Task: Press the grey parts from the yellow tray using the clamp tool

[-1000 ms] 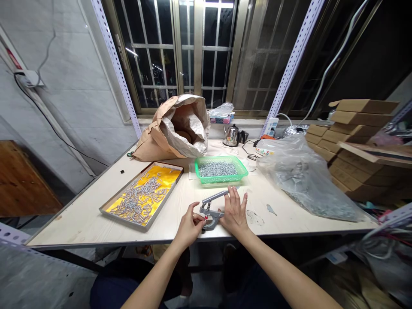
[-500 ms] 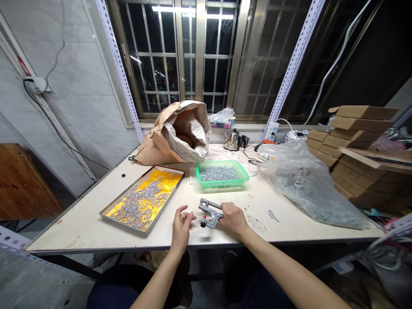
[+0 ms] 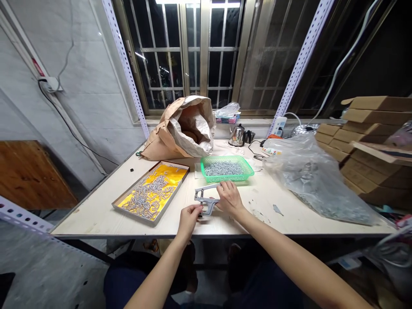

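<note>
My right hand (image 3: 230, 197) is closed round the handles of grey metal snap-fastener pliers (image 3: 209, 206) above the table. The handles are spread, and the jaw end faces left. At the jaws, the fingers of my left hand (image 3: 189, 221) are pinched together; whatever they hold is too small to make out. To the left lies a shallow metal tray (image 3: 133, 218) with a yellow lining and many small metal pieces (image 3: 144, 199). Just beyond the pliers stands a green plastic basket (image 3: 228, 177), filled with small silvery metal parts (image 3: 223, 168).
A large open paper sack (image 3: 164, 139) lies at the back of the table (image 3: 93, 214). Behind the basket stands a metal kettle (image 3: 237, 135). On the right are a clear plastic bag (image 3: 309, 180) and stacked cardboard boxes (image 3: 370, 128).
My left hand has moved right to the pliers' jaws, its fingers now pinched. The pliers' handles have spread apart in my right hand. The view has shifted slightly.
</note>
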A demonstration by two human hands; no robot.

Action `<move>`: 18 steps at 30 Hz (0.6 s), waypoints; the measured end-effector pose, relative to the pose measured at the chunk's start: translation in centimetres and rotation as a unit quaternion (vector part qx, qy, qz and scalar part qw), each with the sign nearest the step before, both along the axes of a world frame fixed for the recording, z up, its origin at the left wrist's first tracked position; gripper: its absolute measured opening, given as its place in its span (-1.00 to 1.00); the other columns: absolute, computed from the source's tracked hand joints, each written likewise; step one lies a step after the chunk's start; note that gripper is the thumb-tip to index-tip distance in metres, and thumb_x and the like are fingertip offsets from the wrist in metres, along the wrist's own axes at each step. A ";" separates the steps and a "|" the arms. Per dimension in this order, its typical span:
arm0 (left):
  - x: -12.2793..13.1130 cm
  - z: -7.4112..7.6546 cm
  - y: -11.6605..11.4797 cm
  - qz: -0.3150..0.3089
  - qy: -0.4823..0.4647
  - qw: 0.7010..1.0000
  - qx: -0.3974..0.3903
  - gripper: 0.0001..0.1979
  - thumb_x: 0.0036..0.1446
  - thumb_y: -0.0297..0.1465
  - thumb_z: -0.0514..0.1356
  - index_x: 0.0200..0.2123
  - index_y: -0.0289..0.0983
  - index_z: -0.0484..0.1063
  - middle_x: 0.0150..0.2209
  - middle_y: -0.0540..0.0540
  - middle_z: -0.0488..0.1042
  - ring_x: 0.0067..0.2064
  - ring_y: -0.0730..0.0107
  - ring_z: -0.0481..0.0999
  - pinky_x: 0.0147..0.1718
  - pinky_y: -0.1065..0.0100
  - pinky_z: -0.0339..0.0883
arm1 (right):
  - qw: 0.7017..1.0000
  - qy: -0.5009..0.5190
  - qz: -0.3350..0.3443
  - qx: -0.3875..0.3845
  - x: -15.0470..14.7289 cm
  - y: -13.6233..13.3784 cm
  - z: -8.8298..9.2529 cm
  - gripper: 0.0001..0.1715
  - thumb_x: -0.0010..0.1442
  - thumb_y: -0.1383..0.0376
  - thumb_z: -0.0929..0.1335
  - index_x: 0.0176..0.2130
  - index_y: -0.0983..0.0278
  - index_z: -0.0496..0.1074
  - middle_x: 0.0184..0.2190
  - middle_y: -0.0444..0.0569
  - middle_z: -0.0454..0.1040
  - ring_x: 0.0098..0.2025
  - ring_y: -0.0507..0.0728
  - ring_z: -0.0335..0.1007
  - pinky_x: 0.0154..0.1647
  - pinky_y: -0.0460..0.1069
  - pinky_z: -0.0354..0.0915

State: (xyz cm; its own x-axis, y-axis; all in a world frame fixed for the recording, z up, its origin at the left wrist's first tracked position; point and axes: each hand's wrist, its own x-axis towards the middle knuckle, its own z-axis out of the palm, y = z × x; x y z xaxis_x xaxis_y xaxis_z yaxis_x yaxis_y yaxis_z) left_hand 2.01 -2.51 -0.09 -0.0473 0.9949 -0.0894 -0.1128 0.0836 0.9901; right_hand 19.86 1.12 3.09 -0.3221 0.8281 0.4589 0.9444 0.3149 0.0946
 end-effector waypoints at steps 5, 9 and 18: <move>0.5 1.2 0.8 0.000 0.066 0.997 -0.026 -0.79 -0.31 -0.30 0.32 -0.64 -0.36 0.50 -0.66 -0.05 0.44 -0.59 0.46 0.33 -0.56 0.45 0.16 | 0.994 0.057 0.005 0.094 0.0 -0.2 -1.2 -0.45 0.08 0.10 0.32 -0.06 0.44 0.35 0.09 0.28 0.27 0.19 0.33 0.01 0.27 0.25 -0.24; 0.7 1.5 0.7 0.049 0.130 0.990 0.030 -0.81 -0.24 -0.29 0.31 -0.60 -0.32 0.52 -0.60 -0.08 0.49 -0.51 0.37 0.40 -0.47 0.40 0.22 | 0.991 0.112 -0.045 0.063 0.2 -0.5 -2.2 -0.41 0.05 0.18 0.33 0.01 0.48 0.32 0.15 0.32 0.21 0.26 0.34 -0.07 0.29 0.29 -0.35; 3.2 9.1 8.5 0.143 0.215 0.936 0.240 -0.77 -0.04 -0.25 0.26 -0.42 -0.32 0.51 -0.38 -0.14 0.52 -0.29 0.26 0.47 -0.23 0.32 0.29 | 0.981 0.182 -0.071 -0.005 1.5 0.1 -3.7 -0.34 0.03 0.15 0.34 0.03 0.52 0.30 0.20 0.37 0.11 0.30 0.39 -0.16 0.28 0.29 -0.23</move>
